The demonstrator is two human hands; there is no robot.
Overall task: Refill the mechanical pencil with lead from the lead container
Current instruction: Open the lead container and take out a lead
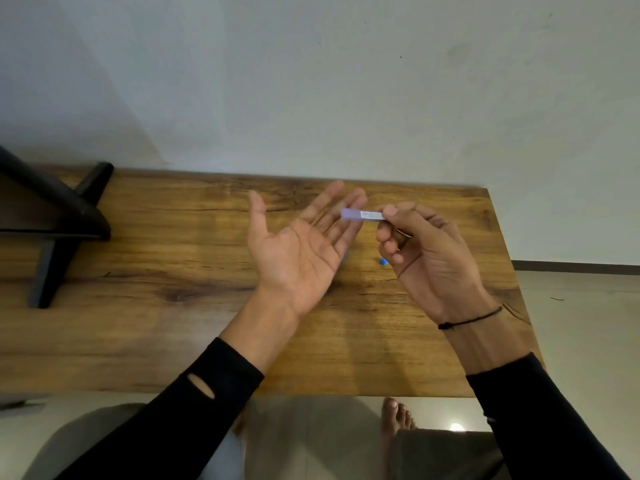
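My right hand [426, 251] pinches a small purple lead container [360, 214] with a white label, held level above the table, its free end pointing left over my left fingertips. My left hand [298, 247] is palm up with fingers spread, and I see nothing lying in it. A small blue piece [383, 261] lies on the table between my hands. A sliver of blue shows under the edge of my left hand; most of that object is hidden. The pencil itself is not clearly visible.
The wooden table [173, 323] stands against a pale wall. A black stand [62, 220] occupies its far left. The table's right edge drops to a tiled floor. My knees and a bare foot [396, 420] are below the near edge.
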